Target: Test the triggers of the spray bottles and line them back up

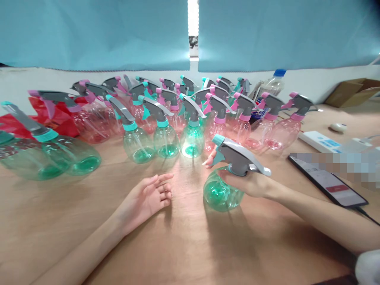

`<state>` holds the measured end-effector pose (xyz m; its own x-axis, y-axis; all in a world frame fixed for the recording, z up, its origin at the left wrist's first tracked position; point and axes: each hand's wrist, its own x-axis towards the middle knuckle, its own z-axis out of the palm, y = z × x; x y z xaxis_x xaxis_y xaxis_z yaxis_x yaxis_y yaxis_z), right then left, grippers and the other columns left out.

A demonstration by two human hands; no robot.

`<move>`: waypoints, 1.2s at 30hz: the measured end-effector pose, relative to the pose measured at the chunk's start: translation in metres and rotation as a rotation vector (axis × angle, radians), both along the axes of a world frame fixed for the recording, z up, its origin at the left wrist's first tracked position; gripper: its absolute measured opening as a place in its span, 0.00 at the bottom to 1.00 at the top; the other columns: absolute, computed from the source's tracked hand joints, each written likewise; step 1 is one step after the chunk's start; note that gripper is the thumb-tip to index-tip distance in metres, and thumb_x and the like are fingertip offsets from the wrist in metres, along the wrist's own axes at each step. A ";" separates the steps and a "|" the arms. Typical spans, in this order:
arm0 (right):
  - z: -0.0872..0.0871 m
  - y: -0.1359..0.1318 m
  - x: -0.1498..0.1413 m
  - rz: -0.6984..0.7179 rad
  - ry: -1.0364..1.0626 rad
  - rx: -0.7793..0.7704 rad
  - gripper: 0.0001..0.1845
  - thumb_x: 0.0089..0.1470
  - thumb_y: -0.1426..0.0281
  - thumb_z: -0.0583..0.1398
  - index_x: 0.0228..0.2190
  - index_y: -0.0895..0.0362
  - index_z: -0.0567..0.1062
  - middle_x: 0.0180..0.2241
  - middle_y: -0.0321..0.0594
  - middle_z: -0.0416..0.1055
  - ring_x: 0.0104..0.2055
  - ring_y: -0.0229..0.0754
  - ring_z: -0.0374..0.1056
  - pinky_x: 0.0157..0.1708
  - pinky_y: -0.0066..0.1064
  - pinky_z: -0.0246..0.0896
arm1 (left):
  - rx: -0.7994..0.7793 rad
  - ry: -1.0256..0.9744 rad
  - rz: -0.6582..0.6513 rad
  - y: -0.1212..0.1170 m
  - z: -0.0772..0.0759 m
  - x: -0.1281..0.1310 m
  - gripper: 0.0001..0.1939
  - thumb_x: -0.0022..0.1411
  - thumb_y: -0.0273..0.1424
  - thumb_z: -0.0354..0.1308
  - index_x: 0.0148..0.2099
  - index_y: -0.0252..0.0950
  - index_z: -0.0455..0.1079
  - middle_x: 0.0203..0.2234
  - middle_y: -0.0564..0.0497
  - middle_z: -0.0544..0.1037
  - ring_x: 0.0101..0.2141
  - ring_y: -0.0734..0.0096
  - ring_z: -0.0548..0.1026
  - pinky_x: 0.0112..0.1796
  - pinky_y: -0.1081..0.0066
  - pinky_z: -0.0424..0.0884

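Observation:
My right hand (252,183) is wrapped round the neck of a clear green spray bottle (218,194) with a grey and turquoise trigger head. The bottle leans a little, over the wooden table; whether its base touches the wood I cannot tell. To its left, my left hand (154,192) rests palm turned inward with loosely curled fingers apart and nothing in them. Just beyond the hands stand three green spray bottles, the nearest a bright green spray bottle (192,138). Pink spray bottles (285,130) stand to the right of these.
Several more pink and green bottles crowd the back, with green bottles (83,154) at the left beside a red plastic bag (56,118). At the right lie a phone (329,182) with a cable, a white power strip (320,141), a white mouse-like object (337,127) and a cardboard box (350,93).

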<state>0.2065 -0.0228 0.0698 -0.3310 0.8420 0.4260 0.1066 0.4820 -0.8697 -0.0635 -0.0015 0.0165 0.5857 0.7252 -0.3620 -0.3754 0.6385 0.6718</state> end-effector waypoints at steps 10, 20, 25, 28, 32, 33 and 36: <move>0.002 -0.001 0.001 -0.040 -0.060 0.036 0.13 0.42 0.77 0.53 0.33 0.54 0.63 0.32 0.37 0.66 0.36 0.39 0.70 0.31 0.30 0.70 | -0.010 0.015 -0.001 0.000 0.003 0.001 0.19 0.56 0.37 0.66 0.47 0.33 0.74 0.30 0.50 0.73 0.33 0.70 0.71 0.35 0.72 0.67; 0.002 -0.001 0.003 0.017 -0.036 0.050 0.23 0.43 0.79 0.54 0.42 0.52 0.71 0.43 0.41 0.72 0.44 0.44 0.71 0.37 0.37 0.73 | 0.046 0.058 0.019 -0.001 0.005 0.003 0.18 0.56 0.37 0.65 0.47 0.33 0.74 0.30 0.50 0.72 0.32 0.69 0.70 0.35 0.71 0.66; -0.004 0.000 0.003 0.058 0.028 0.059 0.28 0.44 0.82 0.53 0.47 0.52 0.69 0.49 0.42 0.71 0.51 0.45 0.70 0.43 0.39 0.74 | 0.135 0.090 0.005 -0.003 0.007 0.008 0.17 0.55 0.39 0.65 0.44 0.34 0.75 0.28 0.50 0.73 0.31 0.69 0.70 0.34 0.71 0.66; -0.008 0.000 0.004 0.055 0.046 0.096 0.26 0.45 0.83 0.54 0.46 0.53 0.69 0.46 0.41 0.72 0.50 0.44 0.71 0.46 0.39 0.73 | 0.219 0.137 -0.010 -0.004 0.004 0.011 0.17 0.55 0.39 0.66 0.44 0.35 0.75 0.28 0.49 0.75 0.30 0.68 0.72 0.32 0.71 0.67; -0.011 0.002 0.004 0.058 0.041 0.120 0.26 0.47 0.82 0.54 0.48 0.53 0.69 0.49 0.42 0.71 0.53 0.45 0.70 0.46 0.38 0.74 | 0.345 0.247 -0.031 -0.006 -0.001 0.017 0.17 0.53 0.37 0.68 0.43 0.35 0.74 0.28 0.48 0.76 0.30 0.65 0.75 0.30 0.71 0.67; -0.012 0.002 0.004 0.053 0.032 0.116 0.27 0.47 0.81 0.54 0.49 0.53 0.69 0.52 0.42 0.70 0.54 0.46 0.69 0.46 0.39 0.74 | 0.386 0.290 -0.028 -0.008 -0.001 0.020 0.17 0.52 0.37 0.69 0.43 0.35 0.74 0.28 0.48 0.76 0.30 0.65 0.75 0.29 0.71 0.67; -0.014 0.003 0.002 0.017 0.006 0.116 0.29 0.47 0.80 0.55 0.51 0.51 0.69 0.55 0.41 0.67 0.55 0.47 0.68 0.45 0.40 0.74 | 0.528 0.431 -0.041 -0.017 0.002 0.028 0.17 0.55 0.35 0.66 0.47 0.35 0.71 0.34 0.46 0.76 0.34 0.62 0.76 0.33 0.68 0.69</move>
